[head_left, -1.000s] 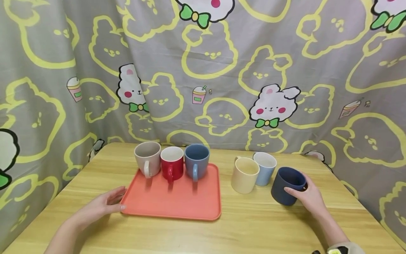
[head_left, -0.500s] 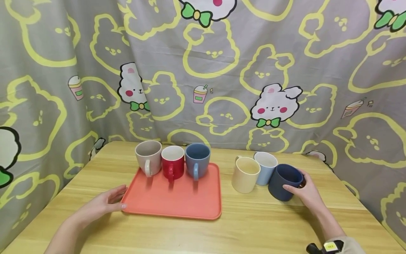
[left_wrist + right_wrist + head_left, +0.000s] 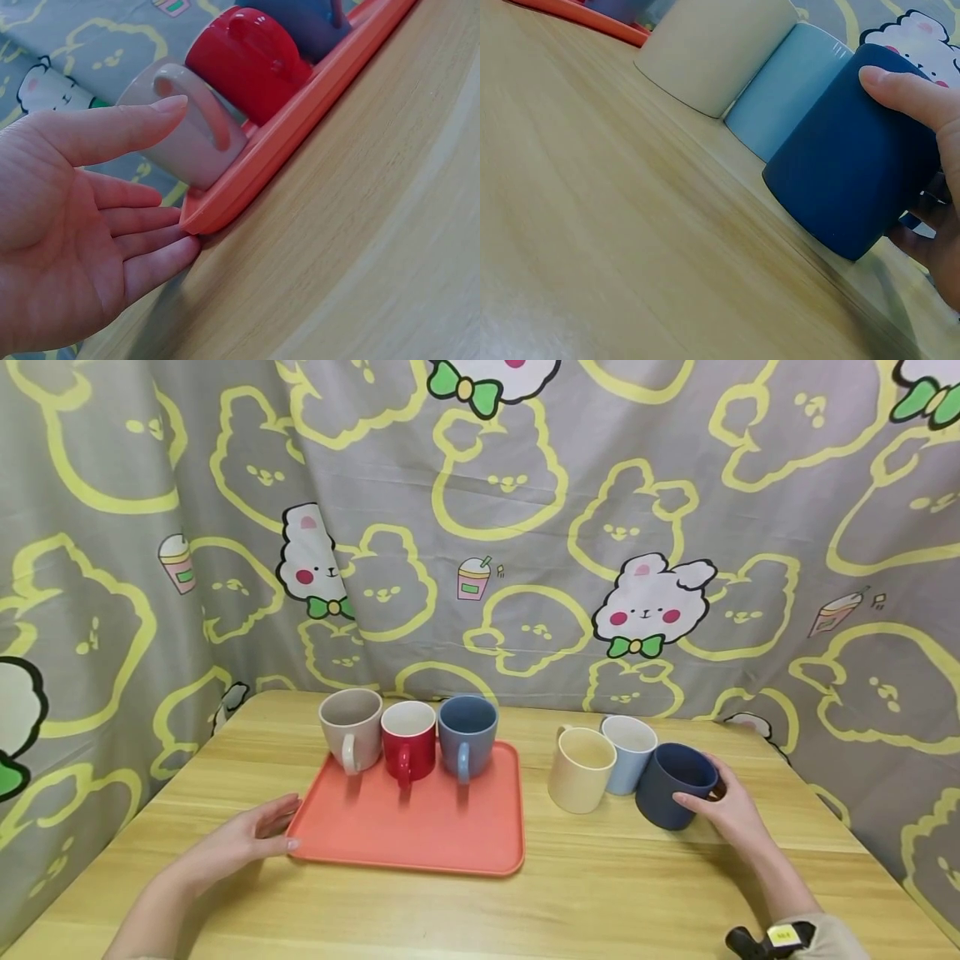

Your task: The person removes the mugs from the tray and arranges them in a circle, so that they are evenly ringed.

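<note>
The right hand point(image 3: 731, 814) is wrapped round the navy mug point(image 3: 673, 786), thumb on the near wall and fingers curled behind it, while the mug stands on the wooden table point(image 3: 600, 893) touching the light blue mug point(image 3: 628, 754), with the cream mug point(image 3: 579, 770) just beside that; the left hand point(image 3: 240, 843) lies flat with straight fingers against the near left corner of the orange tray point(image 3: 420, 835), gripping nothing. The navy mug looks like glazed ceramic (matte, so probably not very slippery): stiff, fairly heavy for its size, and liable to chip if knocked against its neighbour; its handle seems hidden behind the palm, so the body grip round the wall looks sound, provided it lifts clear of the light blue mug first.
</note>
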The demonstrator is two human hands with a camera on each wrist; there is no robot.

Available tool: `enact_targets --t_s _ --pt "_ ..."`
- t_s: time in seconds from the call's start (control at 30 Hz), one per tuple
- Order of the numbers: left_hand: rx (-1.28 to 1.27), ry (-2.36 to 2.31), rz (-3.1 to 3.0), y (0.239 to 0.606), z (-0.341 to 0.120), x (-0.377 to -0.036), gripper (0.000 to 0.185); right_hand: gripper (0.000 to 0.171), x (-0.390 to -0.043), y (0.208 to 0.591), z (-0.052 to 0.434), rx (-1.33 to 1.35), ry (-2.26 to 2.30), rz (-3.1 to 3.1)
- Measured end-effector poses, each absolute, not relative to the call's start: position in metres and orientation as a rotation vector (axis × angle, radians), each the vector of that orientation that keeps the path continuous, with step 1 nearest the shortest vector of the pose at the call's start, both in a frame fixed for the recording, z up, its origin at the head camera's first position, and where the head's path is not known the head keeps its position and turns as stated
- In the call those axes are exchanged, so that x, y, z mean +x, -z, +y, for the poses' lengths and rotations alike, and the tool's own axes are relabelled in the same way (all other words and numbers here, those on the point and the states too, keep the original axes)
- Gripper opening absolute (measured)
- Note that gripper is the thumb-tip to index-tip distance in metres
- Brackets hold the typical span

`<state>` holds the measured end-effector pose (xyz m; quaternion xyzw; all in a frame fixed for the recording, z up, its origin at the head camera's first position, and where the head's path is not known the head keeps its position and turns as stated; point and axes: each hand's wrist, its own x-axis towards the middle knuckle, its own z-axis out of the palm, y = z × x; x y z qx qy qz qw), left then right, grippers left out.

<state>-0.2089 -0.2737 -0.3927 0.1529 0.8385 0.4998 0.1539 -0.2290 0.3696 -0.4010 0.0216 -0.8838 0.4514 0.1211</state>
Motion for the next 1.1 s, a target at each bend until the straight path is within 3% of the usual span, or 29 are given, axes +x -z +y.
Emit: enact_targets --t_s 0.3,0.6,1.1 --pt "0.440 -1.428 2.416 0.393 -0.273 -0.209 0.076 0.070 -0.213 0.394 0.372 0.086 -1.275 -2.467" --pt "0.411 -1.415 2.405 0.393 -0.273 -0.208 0.076 0.056 -0.198 0.358 0.365 0.217 -1.298 -2.361" --pt "0.420 -1.437 2.412 0.393 -0.273 -0.207 0.077 0.043 -0.225 0.327 0.276 0.648 -1.536 -2.271"
